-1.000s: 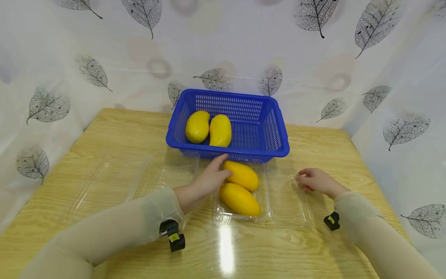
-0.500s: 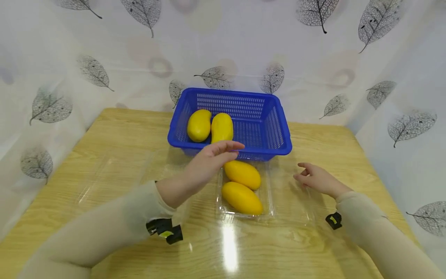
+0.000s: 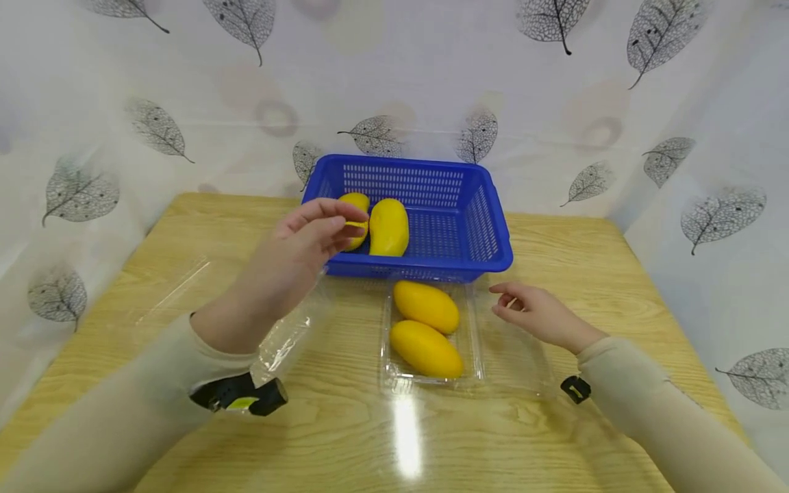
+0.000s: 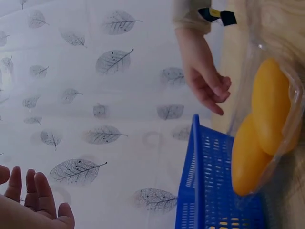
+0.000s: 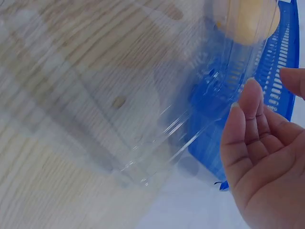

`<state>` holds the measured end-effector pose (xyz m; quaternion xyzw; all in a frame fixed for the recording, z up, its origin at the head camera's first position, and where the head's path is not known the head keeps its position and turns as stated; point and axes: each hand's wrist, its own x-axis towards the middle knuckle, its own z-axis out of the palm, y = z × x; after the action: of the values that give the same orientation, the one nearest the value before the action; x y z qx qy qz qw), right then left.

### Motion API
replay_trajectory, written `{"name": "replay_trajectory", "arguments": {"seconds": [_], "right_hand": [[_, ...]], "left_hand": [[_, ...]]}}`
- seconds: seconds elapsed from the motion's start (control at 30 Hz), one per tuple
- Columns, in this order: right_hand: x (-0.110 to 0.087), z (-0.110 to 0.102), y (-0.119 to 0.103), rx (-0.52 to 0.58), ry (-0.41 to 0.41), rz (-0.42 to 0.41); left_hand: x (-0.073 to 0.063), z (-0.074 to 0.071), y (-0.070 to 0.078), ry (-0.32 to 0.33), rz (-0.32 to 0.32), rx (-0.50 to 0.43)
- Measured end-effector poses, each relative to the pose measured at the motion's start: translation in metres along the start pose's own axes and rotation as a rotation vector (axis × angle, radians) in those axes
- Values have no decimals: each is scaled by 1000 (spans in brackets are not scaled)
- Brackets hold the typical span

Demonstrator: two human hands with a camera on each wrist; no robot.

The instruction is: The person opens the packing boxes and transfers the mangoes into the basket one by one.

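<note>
Two yellow mangoes [image 3: 425,349] lie one behind the other in a clear plastic box [image 3: 477,352] at mid-table. My left hand [image 3: 286,263] is raised left of the box, palm inward and fingers loosely bent, holding nothing. In the head view its fingertips overlap the left end of a blue basket [image 3: 444,266]. My right hand [image 3: 536,313] hovers right of the box with fingers extended and slightly bent. Close beside it is the box's clear lid [image 3: 518,370]; the right wrist view shows nothing between thumb and fingers [image 5: 233,136].
Inside the basket, behind the box, lie two more mangoes [image 3: 390,227], one partly hidden by my left hand. Another clear plastic container [image 3: 286,349] lies at left, partly under my left forearm. A leaf-patterned curtain [image 3: 425,82] hangs behind the wooden table [image 3: 493,445].
My left hand has come off the mangoes in the box and moved up and left. The right hand has shifted slightly left from the lid's far edge toward the box.
</note>
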<state>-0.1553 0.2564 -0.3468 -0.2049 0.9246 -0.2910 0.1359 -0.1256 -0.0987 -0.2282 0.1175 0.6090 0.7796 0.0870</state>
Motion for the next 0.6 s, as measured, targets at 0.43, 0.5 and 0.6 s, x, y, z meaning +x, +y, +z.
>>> {"name": "replay_trajectory", "arguments": {"seconds": [0.43, 0.5, 0.6], "right_hand": [[5, 10, -26, 34, -18, -160], [6, 12, -28, 39, -27, -180], [6, 14, -31, 48, -47, -191]], "left_hand": [[0, -5, 30, -33, 281, -439], [3, 2, 31, -25, 284, -452], [9, 14, 32, -9, 293, -469]]}}
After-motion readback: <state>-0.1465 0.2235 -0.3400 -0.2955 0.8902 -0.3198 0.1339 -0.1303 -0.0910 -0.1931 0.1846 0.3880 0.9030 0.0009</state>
